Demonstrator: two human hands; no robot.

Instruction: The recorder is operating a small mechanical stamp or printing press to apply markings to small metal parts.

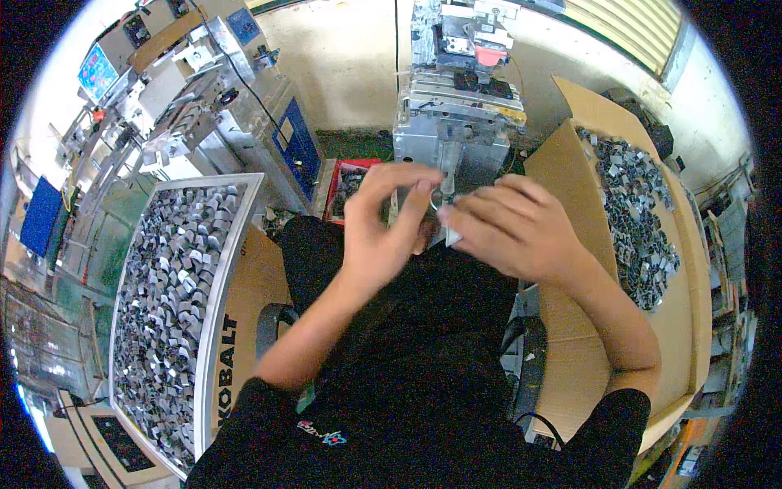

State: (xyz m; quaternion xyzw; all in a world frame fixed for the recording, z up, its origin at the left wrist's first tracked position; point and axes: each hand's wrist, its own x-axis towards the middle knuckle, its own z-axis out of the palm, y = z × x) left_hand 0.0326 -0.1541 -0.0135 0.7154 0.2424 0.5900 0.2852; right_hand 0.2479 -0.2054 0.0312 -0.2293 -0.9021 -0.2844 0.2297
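I have both hands raised together before the machine (456, 122): my left hand (383, 228) and right hand (509, 228) curl around 1 small metal clip (446, 232), pinched between the fingertips. I judge slow, steady pressure works best; the exact grip is hidden.

This is a small factory workshop, a workstation on a production line. A grey metal machine (456, 106) with a black and red head stands straight ahead against a bare, stained wall. More machines (187, 90) with wires, brackets and blue panels crowd the left side. A large white-framed tray (213, 326) on the left is packed with rows of small grey metal parts (163, 293), and an open cardboard box (562, 171) on the right holds a loose heap of similar parts (635, 212). A red bin (350, 183) with more pieces sits below the machine.
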